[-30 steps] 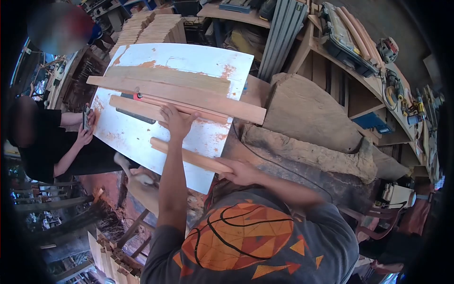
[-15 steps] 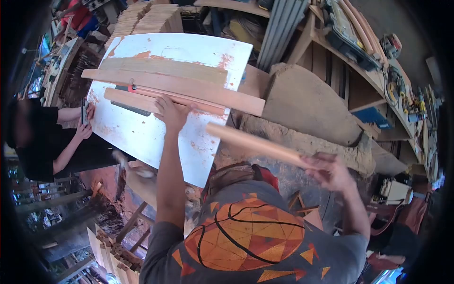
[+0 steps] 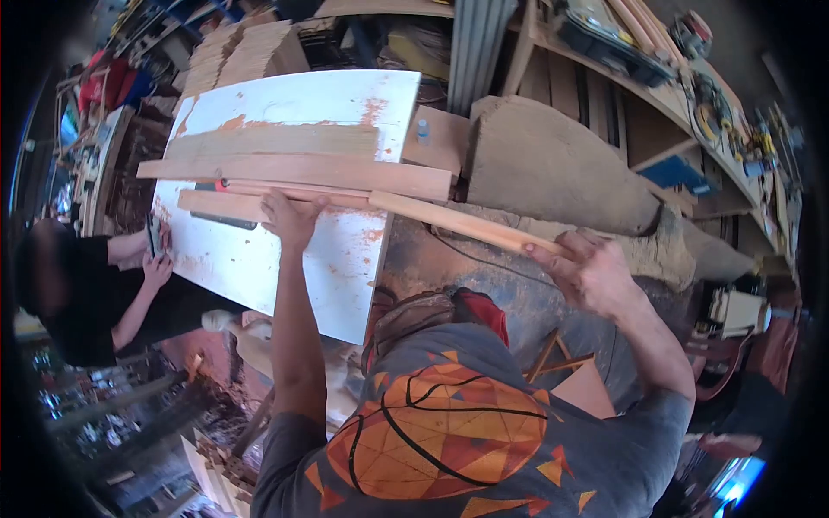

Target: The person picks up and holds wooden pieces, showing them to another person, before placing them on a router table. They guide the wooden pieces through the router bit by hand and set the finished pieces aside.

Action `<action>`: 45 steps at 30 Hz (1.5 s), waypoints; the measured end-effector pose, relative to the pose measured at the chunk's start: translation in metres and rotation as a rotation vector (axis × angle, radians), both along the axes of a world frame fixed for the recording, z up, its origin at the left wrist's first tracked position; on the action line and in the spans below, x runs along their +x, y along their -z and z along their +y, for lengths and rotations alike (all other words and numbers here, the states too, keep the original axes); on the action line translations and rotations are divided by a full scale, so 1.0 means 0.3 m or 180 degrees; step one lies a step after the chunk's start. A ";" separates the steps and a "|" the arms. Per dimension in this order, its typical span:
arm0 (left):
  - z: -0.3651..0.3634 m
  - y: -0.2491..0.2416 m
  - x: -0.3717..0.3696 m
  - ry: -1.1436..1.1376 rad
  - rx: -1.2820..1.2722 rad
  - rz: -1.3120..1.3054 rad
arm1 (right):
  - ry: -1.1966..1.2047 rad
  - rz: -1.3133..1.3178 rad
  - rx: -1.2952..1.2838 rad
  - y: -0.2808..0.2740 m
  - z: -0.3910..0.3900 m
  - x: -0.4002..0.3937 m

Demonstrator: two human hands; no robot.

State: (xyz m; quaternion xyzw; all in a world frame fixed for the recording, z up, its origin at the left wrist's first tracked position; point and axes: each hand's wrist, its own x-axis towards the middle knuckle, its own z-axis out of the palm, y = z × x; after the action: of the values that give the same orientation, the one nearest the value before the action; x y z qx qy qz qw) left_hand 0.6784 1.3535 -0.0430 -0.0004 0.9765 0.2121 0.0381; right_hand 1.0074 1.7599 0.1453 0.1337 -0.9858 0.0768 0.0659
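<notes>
Right hand (image 3: 591, 276) has a closed grip on the near end of a long wooden strip (image 3: 458, 223), and the strip's far end reaches onto the white surface (image 3: 285, 259). Left hand (image 3: 292, 217) lies flat, fingers open, pressing the shorter strip (image 3: 220, 205) beside the wide board (image 3: 302, 171). Can't see the gripped end, the palm covers it. A seated person's hands (image 3: 155, 250) sit at the surface's edge.

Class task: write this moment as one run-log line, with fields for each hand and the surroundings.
left hand: pressing wood strip on white table | right hand: gripping long wooden slat | nearby: seated person
</notes>
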 end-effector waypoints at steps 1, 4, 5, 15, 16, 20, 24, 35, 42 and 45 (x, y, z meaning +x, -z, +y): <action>0.006 0.005 0.000 0.0018 0.0010 0.0019 | -0.0104 0.0018 0.0031 -0.024 0.006 -0.022; -0.013 0.035 -0.005 -0.0039 0.0167 0.0135 | -0.0077 -0.0323 0.0054 -0.076 0.013 -0.070; -0.008 0.032 0.001 -0.0007 0.0204 0.0152 | -0.0031 -0.0341 -0.0098 -0.078 0.021 -0.077; 0.028 -0.016 0.032 -0.0046 0.0170 0.0185 | -0.0018 -0.0458 -0.0167 -0.119 0.011 -0.118; 0.026 -0.026 0.029 -0.0055 0.0108 0.0110 | -0.0009 -0.0505 -0.0175 -0.117 0.006 -0.123; -0.018 -0.025 -0.004 -0.0130 0.0213 0.0076 | -0.0215 -0.0332 -0.0214 -0.092 -0.035 -0.140; -0.031 -0.034 -0.022 -0.0078 0.0060 0.0045 | -0.0246 -0.0378 -0.0122 -0.107 -0.052 -0.169; -0.082 -0.014 -0.065 -0.0048 0.0319 0.0058 | -0.0280 -0.0444 -0.0150 -0.140 -0.112 -0.234; -0.084 -0.047 -0.069 -0.0041 0.0251 -0.0036 | -0.0264 -0.0497 -0.0160 -0.137 -0.115 -0.238; -0.086 -0.052 -0.074 -0.0054 0.0192 -0.0105 | -0.0269 -0.0522 -0.0157 -0.136 -0.117 -0.243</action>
State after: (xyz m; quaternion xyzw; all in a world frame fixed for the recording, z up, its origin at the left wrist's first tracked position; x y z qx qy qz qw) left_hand 0.6563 1.3276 -0.0273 -0.0111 0.9689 0.2417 0.0524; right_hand 0.9345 1.7248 0.1862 0.1668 -0.9792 0.1144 -0.0150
